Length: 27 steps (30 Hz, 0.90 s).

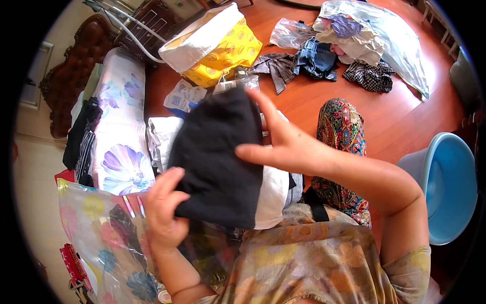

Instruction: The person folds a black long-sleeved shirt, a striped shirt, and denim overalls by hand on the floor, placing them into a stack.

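A folded black garment (222, 163) with a white panel (271, 199) along its right side is held up over my lap. My right hand (279, 138) grips its upper right side, thumb across the front and fingers round the edge. At the lower left edge, my left hand (167, 209) has curled fingertips against the black cloth. Behind it, white folded cloth (163, 136) shows in part. Below my left hand lies a clear plastic bag printed with flowers (110, 243), with dark contents.
A long floral-covered cushion (121, 125) carries dark clothes (81, 133) on its far side. Ahead stands a yellow and white bag (216, 45). Clothes (315, 59) and a big clear plastic bag (402, 41) lie on the wooden floor. A blue basin (450, 190) is at right.
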Each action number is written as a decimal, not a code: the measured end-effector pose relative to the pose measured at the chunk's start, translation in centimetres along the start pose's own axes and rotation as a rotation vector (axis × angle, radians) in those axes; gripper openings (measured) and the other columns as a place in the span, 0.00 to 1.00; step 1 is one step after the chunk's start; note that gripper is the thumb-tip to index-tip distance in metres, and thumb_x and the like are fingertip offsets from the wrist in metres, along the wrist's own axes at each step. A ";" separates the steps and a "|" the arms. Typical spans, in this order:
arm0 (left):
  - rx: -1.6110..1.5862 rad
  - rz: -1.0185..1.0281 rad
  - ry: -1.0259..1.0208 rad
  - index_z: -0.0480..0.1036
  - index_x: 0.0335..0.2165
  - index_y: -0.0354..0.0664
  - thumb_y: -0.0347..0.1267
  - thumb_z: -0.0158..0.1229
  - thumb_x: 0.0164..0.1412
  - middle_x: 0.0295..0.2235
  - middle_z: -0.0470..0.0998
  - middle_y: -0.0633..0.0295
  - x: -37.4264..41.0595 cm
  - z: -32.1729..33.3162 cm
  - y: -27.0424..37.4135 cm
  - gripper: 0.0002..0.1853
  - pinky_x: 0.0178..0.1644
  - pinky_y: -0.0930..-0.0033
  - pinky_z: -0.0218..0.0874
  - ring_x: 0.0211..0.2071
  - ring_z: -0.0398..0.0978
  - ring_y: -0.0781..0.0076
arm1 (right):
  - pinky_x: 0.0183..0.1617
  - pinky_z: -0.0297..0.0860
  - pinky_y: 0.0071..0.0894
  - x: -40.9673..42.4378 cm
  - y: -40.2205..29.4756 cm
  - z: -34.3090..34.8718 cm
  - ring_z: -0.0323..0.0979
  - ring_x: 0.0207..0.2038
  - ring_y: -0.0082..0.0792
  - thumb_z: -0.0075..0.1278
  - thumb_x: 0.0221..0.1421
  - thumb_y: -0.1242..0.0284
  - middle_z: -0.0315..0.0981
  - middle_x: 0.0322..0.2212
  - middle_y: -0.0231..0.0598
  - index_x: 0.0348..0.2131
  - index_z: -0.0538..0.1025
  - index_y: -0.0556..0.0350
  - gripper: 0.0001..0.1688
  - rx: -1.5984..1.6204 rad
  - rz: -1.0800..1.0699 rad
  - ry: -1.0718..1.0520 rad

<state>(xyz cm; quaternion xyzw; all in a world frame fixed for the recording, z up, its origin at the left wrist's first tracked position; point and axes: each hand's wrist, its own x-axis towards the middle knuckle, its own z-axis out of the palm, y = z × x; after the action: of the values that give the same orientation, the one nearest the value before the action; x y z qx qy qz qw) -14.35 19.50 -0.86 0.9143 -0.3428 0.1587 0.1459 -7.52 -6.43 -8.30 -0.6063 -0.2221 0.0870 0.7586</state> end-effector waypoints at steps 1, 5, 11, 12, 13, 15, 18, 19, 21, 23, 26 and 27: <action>-0.099 -0.089 -0.058 0.65 0.33 0.40 0.20 0.57 0.41 0.47 0.70 0.47 -1.2 1.4 0.4 0.16 0.55 0.58 0.55 0.50 0.67 0.51 | 0.54 0.62 0.31 -0.7 1.2 -0.2 0.65 0.50 0.38 0.55 0.48 0.69 0.62 0.50 0.54 0.61 0.36 0.62 0.55 -0.049 0.069 -0.044; -0.232 -0.157 0.036 0.64 0.32 0.40 0.17 0.51 0.35 0.47 0.71 0.49 -2.3 5.1 0.5 0.18 0.53 0.57 0.57 0.49 0.67 0.47 | 0.50 0.66 0.31 -1.7 0.8 -0.6 0.67 0.48 0.34 0.49 0.51 0.77 0.60 0.51 0.53 0.63 0.33 0.50 0.52 0.157 0.235 -0.067; -0.833 -0.441 0.282 0.64 0.38 0.34 0.31 0.52 0.57 0.46 0.70 0.50 -0.8 4.1 -1.3 0.12 0.49 0.72 0.57 0.43 0.68 0.71 | 0.46 0.69 0.36 -1.8 -0.7 -0.4 0.70 0.46 0.37 0.39 0.48 0.85 0.62 0.47 0.50 0.62 0.35 0.43 0.49 0.416 0.315 0.031; -0.854 -0.517 0.319 0.64 0.40 0.34 0.31 0.52 0.58 0.43 0.71 0.54 -0.4 3.7 -1.7 0.13 0.48 0.74 0.57 0.42 0.68 0.73 | 0.47 0.70 0.36 -2.0 -0.6 -0.1 0.69 0.46 0.38 0.37 0.48 0.85 0.62 0.45 0.47 0.60 0.44 0.49 0.41 0.438 0.286 0.099; -0.882 -0.585 0.358 0.65 0.41 0.34 0.30 0.51 0.59 0.41 0.71 0.59 0.2 3.4 -2.1 0.13 0.47 0.76 0.58 0.40 0.68 0.76 | 0.46 0.70 0.34 -2.2 0.0 -0.2 0.70 0.45 0.36 0.38 0.48 0.85 0.63 0.45 0.47 0.57 0.49 0.52 0.36 0.372 0.218 0.107; -0.995 -0.589 0.324 0.65 0.42 0.34 0.29 0.50 0.60 0.37 0.71 0.64 2.0 2.2 -2.3 0.13 0.46 0.77 0.57 0.39 0.67 0.79 | 0.44 0.70 0.30 -2.7 2.1 -0.5 0.70 0.43 0.32 0.39 0.50 0.83 0.64 0.45 0.47 0.51 0.57 0.59 0.27 0.244 0.080 0.119; -0.974 -0.519 0.304 0.66 0.41 0.35 0.29 0.51 0.61 0.36 0.71 0.66 3.3 2.0 -3.2 0.11 0.45 0.79 0.57 0.38 0.66 0.81 | 0.44 0.67 0.36 -3.5 1.5 -0.2 0.70 0.41 0.35 0.44 0.46 0.81 0.71 0.34 0.38 0.34 0.72 0.58 0.11 -0.371 -0.176 -0.052; -0.969 -0.500 0.290 0.67 0.40 0.35 0.29 0.51 0.61 0.36 0.71 0.66 3.7 2.0 -3.4 0.10 0.44 0.79 0.57 0.38 0.66 0.82 | 0.45 0.65 0.40 -3.5 1.1 -0.2 0.69 0.41 0.40 0.46 0.44 0.79 0.71 0.34 0.39 0.33 0.73 0.57 0.11 -0.563 -0.285 -0.157; -0.919 -0.464 0.263 0.67 0.39 0.37 0.28 0.51 0.60 0.34 0.70 0.69 4.5 1.7 -3.6 0.08 0.43 0.81 0.56 0.37 0.65 0.84 | 0.50 0.60 0.40 -3.3 0.8 1.2 0.67 0.43 0.40 0.51 0.41 0.76 0.72 0.35 0.38 0.34 0.74 0.55 0.14 -0.731 -0.396 -0.232; -0.882 -0.441 0.232 0.67 0.38 0.37 0.27 0.51 0.60 0.33 0.69 0.70 5.2 1.3 -3.7 0.08 0.42 0.82 0.55 0.36 0.64 0.85 | 0.51 0.60 0.39 -2.7 1.1 2.3 0.68 0.45 0.38 0.52 0.41 0.75 0.72 0.38 0.36 0.34 0.74 0.56 0.15 -0.843 -0.547 -0.288; -0.838 -0.434 0.234 0.68 0.37 0.38 0.28 0.51 0.60 0.31 0.69 0.72 7.4 0.3 -4.1 0.07 0.42 0.83 0.55 0.35 0.63 0.86 | 0.53 0.59 0.42 -1.7 1.3 3.3 0.65 0.49 0.39 0.53 0.43 0.74 0.70 0.43 0.37 0.41 0.72 0.54 0.21 -0.902 -0.583 -0.390; -0.836 -0.439 0.245 0.68 0.36 0.39 0.28 0.50 0.60 0.30 0.68 0.73 8.0 0.0 -4.9 0.06 0.41 0.84 0.55 0.34 0.63 0.88 | 0.53 0.59 0.42 -1.3 1.4 3.6 0.65 0.49 0.39 0.52 0.43 0.74 0.70 0.43 0.37 0.42 0.72 0.54 0.21 -0.904 -0.605 -0.391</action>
<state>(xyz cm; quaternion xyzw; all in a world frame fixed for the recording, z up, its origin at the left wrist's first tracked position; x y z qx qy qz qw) -5.35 18.40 1.47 0.8026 -0.1567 0.0793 0.5700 -10.04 -3.37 -9.35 -0.7524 -0.5367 -0.1268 0.3603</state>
